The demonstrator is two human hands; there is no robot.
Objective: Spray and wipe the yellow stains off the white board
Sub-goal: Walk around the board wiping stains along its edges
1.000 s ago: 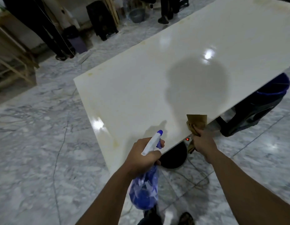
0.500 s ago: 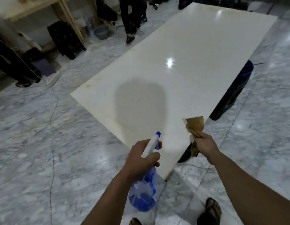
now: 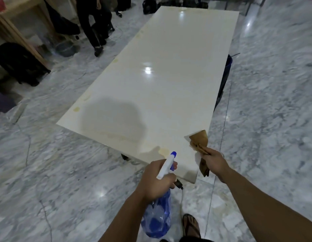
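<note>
Two hands hover at the near corner of the long glossy white board: the left hand grips a translucent blue spray bottle, its nozzle toward a yellow stain near that corner; the right hand clutches a folded brown cloth over the board's edge.

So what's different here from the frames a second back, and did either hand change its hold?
The view has swung along the white board: its full length and near corner now show, with yellow stains along the near and left edges. Nothing was taken or released. The left hand still holds the spray bottle, the right hand the brown cloth, same grip.
</note>
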